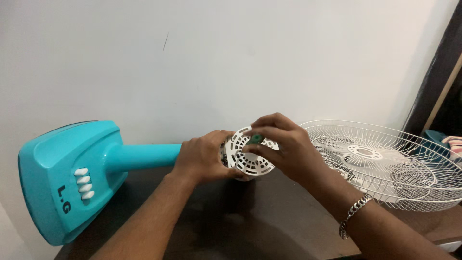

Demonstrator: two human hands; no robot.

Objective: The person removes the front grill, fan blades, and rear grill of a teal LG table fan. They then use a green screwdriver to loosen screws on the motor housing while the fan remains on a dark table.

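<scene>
Behind your hands a plain white wall rises over the dark wooden table (pixel 250 226). Your left hand (pixel 202 156) wraps around the white slotted plastic motor housing (pixel 250 161), lying on its side at the end of the turquoise plastic fan stand (pixel 72 178). Your right hand (pixel 284 144) pinches the small green knob (pixel 255 139) at the housing's twelve o'clock. At three o'clock, just beside, lies the white wire fan guard (pixel 385 163).
</scene>
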